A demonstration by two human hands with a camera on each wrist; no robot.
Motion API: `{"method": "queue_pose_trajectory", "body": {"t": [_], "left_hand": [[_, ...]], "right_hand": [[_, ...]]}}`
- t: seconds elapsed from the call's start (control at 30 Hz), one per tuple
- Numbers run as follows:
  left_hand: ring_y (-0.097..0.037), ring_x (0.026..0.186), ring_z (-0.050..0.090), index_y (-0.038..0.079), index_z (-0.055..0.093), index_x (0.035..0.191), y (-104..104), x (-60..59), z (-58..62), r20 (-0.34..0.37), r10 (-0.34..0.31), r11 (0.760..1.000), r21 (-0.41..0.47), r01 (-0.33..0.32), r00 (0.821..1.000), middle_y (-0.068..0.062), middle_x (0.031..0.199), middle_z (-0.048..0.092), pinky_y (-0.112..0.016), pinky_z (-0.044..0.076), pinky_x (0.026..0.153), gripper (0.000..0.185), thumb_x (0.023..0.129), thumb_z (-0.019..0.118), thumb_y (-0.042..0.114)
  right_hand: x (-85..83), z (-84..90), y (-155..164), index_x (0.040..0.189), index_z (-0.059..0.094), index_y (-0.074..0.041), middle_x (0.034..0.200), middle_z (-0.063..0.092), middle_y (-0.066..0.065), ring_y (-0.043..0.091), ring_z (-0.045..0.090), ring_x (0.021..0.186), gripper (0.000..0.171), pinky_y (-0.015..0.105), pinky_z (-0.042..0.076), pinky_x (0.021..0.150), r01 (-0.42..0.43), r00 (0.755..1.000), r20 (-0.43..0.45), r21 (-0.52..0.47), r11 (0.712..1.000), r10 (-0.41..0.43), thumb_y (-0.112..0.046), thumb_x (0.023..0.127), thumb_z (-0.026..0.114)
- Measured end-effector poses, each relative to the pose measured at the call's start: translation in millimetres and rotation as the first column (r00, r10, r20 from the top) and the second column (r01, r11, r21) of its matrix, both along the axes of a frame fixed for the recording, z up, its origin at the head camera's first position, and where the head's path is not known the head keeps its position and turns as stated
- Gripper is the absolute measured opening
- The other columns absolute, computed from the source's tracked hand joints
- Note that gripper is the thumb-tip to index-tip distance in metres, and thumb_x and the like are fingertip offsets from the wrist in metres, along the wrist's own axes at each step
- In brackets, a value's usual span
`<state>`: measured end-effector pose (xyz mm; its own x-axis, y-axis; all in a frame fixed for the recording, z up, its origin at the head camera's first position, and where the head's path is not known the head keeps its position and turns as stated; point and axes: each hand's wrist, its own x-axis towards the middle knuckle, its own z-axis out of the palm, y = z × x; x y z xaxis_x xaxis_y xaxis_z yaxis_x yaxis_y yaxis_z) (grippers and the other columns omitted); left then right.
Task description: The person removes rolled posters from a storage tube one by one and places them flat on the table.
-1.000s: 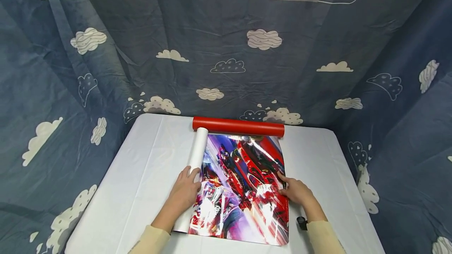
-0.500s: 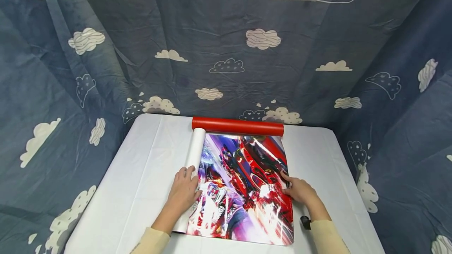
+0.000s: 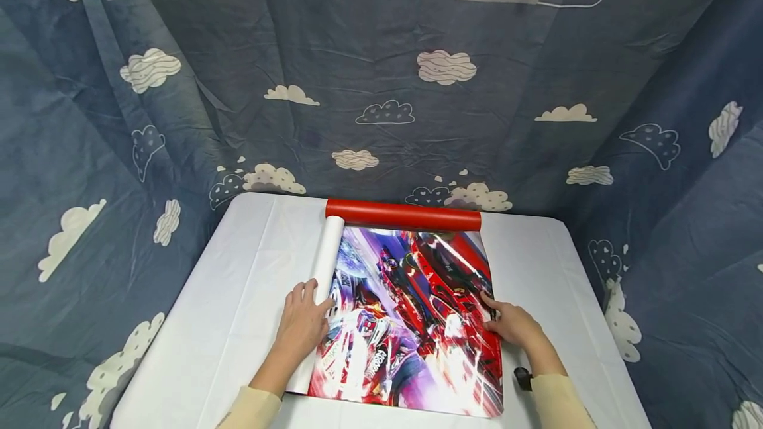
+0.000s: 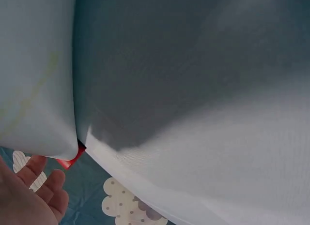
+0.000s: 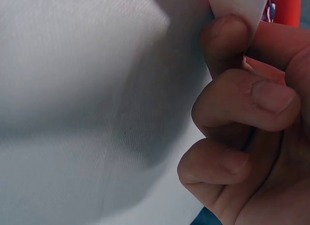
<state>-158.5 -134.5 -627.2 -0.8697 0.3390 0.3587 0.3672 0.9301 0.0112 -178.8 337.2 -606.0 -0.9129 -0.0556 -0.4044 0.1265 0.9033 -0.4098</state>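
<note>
A glossy poster (image 3: pixel 411 323) with red race cars lies partly unrolled on the white table. Its left side is still wound into a white roll (image 3: pixel 326 257), which also fills the upper left of the left wrist view. My left hand (image 3: pixel 302 316) rests on this roll with loosely bent fingers, the thumb towards the printed side. At the right edge of the sheet, my right hand (image 3: pixel 515 324) pinches the poster between thumb and index finger. The right wrist view shows the pinched white underside (image 5: pixel 237 5) and the other fingers (image 5: pixel 247 97) curled below it.
A red tube (image 3: pixel 405 214) lies along the table's back edge, just behind the poster. A white cloth covers the table (image 3: pixel 566 296). Dark blue curtain (image 3: pixel 381 51) with clouds hangs behind and at both sides. A small black object (image 3: pixel 522 379) shows beside the right wrist.
My right hand has moved to the right with the poster's edge. The roll and my left hand have shifted a little left, so more of the print shows.
</note>
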Motion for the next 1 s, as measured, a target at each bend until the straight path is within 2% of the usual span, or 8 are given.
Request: {"method": "queue_pose_trajectory", "body": {"t": [0.1, 0.2, 0.33, 0.5, 0.67, 0.8, 1.0], "left_hand": [[-0.047, 0.132, 0.051, 0.031, 0.08, 0.117, -1, 0.1, -0.3, -0.001, -0.016, 1.0, -0.007, 0.016, 1.0, -0.019, 0.152, 0.053, -0.053, 0.05, 0.092, 0.041, 0.077, 0.086, 0.02], [-0.049, 0.145, 0.045, 0.033, 0.08, 0.123, -3, -0.7, -0.1, 0.02, -0.055, 0.998, -0.038, 0.055, 0.998, -0.01, 0.163, 0.049, -0.057, 0.05, 0.097, 0.045, 0.08, 0.085, 0.02], [-0.05, 0.149, 0.043, 0.031, 0.08, 0.12, -6, 0.3, 0.7, 0.057, -0.092, 0.994, -0.059, 0.095, 0.994, -0.005, 0.161, 0.054, -0.062, 0.048, 0.104, 0.036, 0.085, 0.082, 0.02], [-0.053, 0.143, 0.047, 0.021, 0.083, 0.104, -11, 0.3, 3.7, 0.06, -0.051, 0.996, -0.064, 0.055, 0.997, -0.008, 0.156, 0.059, -0.058, 0.048, 0.1, 0.014, 0.091, 0.077, 0.022], [-0.056, 0.138, 0.048, 0.014, 0.081, 0.095, -15, -4.3, 7.3, 0.055, -0.006, 0.998, -0.056, 0.009, 0.998, -0.016, 0.155, 0.057, -0.057, 0.046, 0.097, 0.01, 0.091, 0.076, 0.023], [-0.059, 0.135, 0.05, 0.014, 0.076, 0.091, -20, -3.6, 6.9, 0.068, 0.014, 1.0, 0.007, -0.015, 0.998, -0.021, 0.152, 0.057, -0.062, 0.045, 0.096, 0.015, 0.092, 0.079, 0.028], [-0.061, 0.132, 0.05, 0.013, 0.073, 0.102, -30, -4.1, 6.5, 0.091, 0.061, 0.998, 0.015, -0.063, 0.994, -0.028, 0.146, 0.056, -0.065, 0.045, 0.097, 0.035, 0.083, 0.089, 0.038]], "right_hand": [[0.3, -0.7, 3, 0.163, 0.039, -0.016, 0.151, 0.049, 0.042, 0.061, 0.053, 0.132, 0.077, 0.073, 0.049, 0.103, -0.002, 1.0, -0.002, 0.001, 1.0, 0.002, -0.029, 0.097, 0.076], [0.8, -1.0, 7, 0.163, 0.039, -0.016, 0.15, 0.049, 0.042, 0.061, 0.053, 0.132, 0.077, 0.073, 0.049, 0.103, -0.007, 1.0, -0.006, 0.003, 1.0, 0.007, -0.03, 0.097, 0.076], [2.0, -1.1, 13, 0.163, 0.04, -0.015, 0.149, 0.049, 0.044, 0.064, 0.052, 0.132, 0.077, 0.074, 0.049, 0.102, -0.011, 1.0, -0.015, -0.002, 1.0, 0.011, -0.028, 0.097, 0.076], [2.2, -3.6, 23, 0.163, 0.039, -0.013, 0.149, 0.048, 0.045, 0.063, 0.052, 0.131, 0.077, 0.073, 0.049, 0.102, -0.006, 1.0, -0.012, -0.013, 1.0, 0.006, -0.03, 0.097, 0.076], [2.3, 0.2, 28, 0.163, 0.038, -0.012, 0.15, 0.047, 0.045, 0.063, 0.051, 0.132, 0.076, 0.073, 0.048, 0.103, 0.012, 1.0, 0.003, -0.019, 1.0, -0.012, -0.028, 0.098, 0.075], [3.1, 0.9, 33, 0.163, 0.039, -0.011, 0.149, 0.047, 0.046, 0.064, 0.05, 0.132, 0.076, 0.074, 0.047, 0.103, 0.004, 1.0, -0.001, -0.02, 1.0, -0.004, -0.027, 0.098, 0.075], [5.9, -2.0, 40, 0.162, 0.038, -0.01, 0.149, 0.046, 0.046, 0.063, 0.051, 0.131, 0.077, 0.074, 0.046, 0.105, -0.003, 1.0, 0.004, -0.053, 0.999, 0.003, -0.027, 0.097, 0.076]]}}
